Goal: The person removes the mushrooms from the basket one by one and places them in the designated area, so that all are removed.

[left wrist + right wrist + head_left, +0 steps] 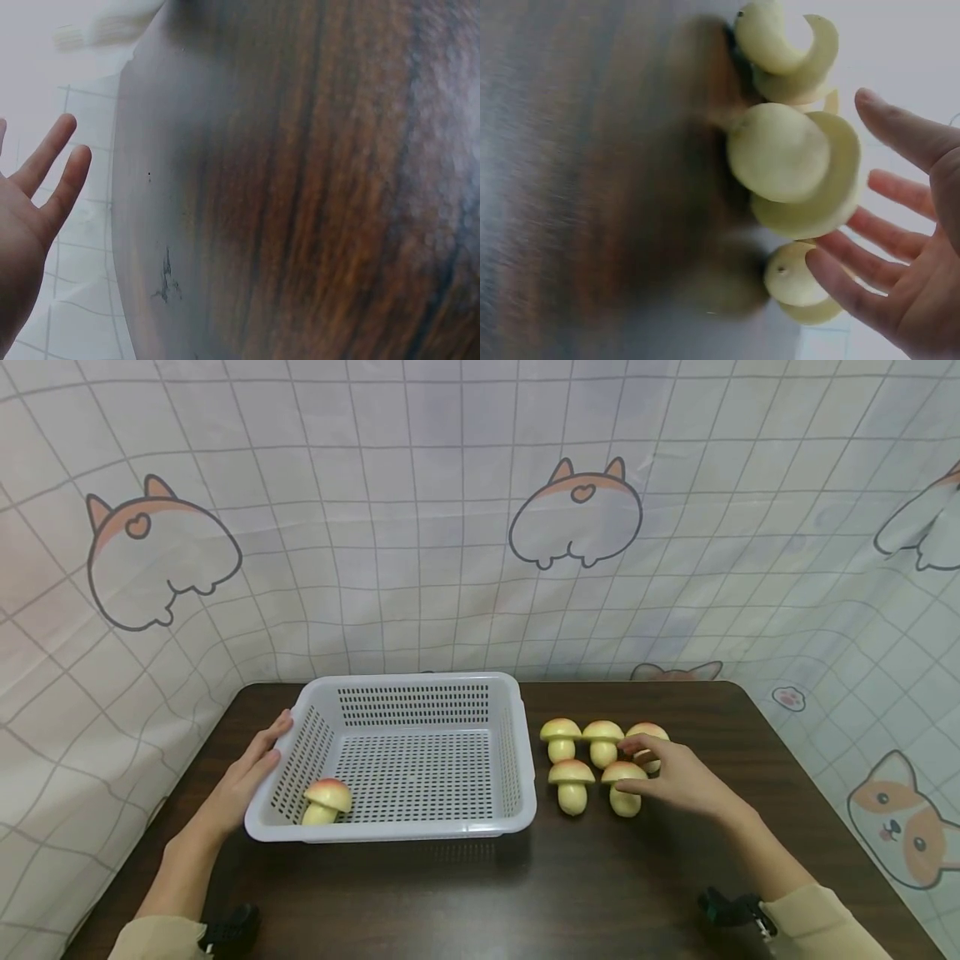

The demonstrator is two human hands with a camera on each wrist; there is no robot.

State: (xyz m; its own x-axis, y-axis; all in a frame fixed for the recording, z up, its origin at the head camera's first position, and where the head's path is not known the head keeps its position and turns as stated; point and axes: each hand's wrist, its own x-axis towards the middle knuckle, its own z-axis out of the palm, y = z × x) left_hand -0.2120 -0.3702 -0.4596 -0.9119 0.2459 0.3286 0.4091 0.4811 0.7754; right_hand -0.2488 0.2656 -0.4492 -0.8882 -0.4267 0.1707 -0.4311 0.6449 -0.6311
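Note:
A white perforated plastic basket (390, 835) stands on the dark table. One toy mushroom (327, 795), pale yellow with a reddish cap top, lies in its front left corner. My left hand (236, 785) rests along the basket's left rim, fingers extended; the left wrist view shows part of this hand with spread fingers. Right of the basket, several similar mushrooms (572, 777) stand in two rows. My right hand (678, 778) hovers over the right end, thumb by the front right mushroom (625, 800), fingers partly covering the back right mushroom (648, 729). Its fingers are spread and hold nothing.
The brown wood-grain table (375, 902) ends at a back edge just behind the basket. Behind and beside it hangs a white grid-patterned cloth (450, 568) with cartoon corgis. Each wrist carries a black strapped device (731, 908).

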